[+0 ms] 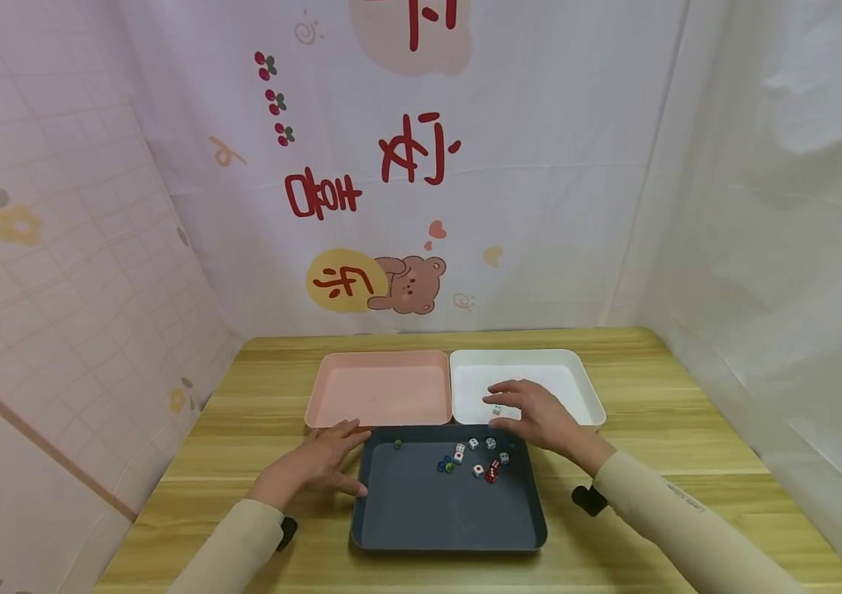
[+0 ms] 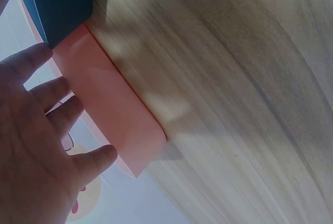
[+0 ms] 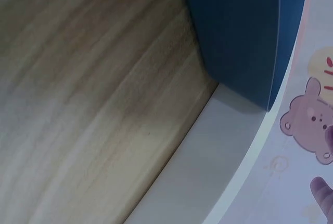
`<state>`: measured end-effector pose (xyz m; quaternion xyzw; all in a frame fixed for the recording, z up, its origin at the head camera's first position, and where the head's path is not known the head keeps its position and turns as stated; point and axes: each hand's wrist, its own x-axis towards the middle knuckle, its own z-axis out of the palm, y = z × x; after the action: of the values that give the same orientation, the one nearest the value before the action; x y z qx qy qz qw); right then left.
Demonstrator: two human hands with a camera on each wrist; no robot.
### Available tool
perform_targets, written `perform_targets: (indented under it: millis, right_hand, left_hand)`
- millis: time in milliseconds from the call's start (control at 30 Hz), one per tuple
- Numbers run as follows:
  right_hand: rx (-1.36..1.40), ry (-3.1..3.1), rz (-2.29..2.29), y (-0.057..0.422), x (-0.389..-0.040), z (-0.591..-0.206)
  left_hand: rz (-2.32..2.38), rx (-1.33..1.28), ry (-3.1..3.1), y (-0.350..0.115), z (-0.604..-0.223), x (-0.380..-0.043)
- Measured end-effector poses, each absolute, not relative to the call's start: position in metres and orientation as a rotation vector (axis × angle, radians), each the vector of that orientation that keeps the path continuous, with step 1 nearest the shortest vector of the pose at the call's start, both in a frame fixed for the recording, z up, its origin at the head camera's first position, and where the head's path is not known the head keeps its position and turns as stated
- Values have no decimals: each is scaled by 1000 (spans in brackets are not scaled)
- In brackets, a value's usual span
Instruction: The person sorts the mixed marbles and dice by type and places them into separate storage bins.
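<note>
My left hand (image 1: 319, 460) is at the left rim of the dark grey tray (image 1: 451, 520), fingers spread. In the left wrist view those fingers are nearly straight and hold nothing. Over the front of the white tray (image 1: 577, 388) is my right hand (image 1: 540, 417), thumb and fingers apart. A white die (image 1: 497, 409) shows in the gap between them, seemingly touched by neither; whether it lies on the tray floor cannot be told. Inside the dark tray are several white dice (image 1: 478, 470), red dice (image 1: 492, 472), and small blue (image 1: 441, 466) and green pieces (image 1: 397, 444).
A pink tray (image 1: 384, 384) stands behind the dark tray, side by side with the white one. All three sit on a wood-grain table (image 1: 688, 487). White printed cloth (image 1: 555, 206) hangs behind and at both sides.
</note>
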<state>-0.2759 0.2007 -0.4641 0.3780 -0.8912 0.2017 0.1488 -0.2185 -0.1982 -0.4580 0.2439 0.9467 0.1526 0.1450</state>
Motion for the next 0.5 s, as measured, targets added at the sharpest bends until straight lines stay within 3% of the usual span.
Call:
perform_targets:
  millis: [500]
  right_hand:
    - [1226, -2461, 534, 197, -259, -470]
  left_hand:
    - [444, 722, 2723, -198, -459, -220]
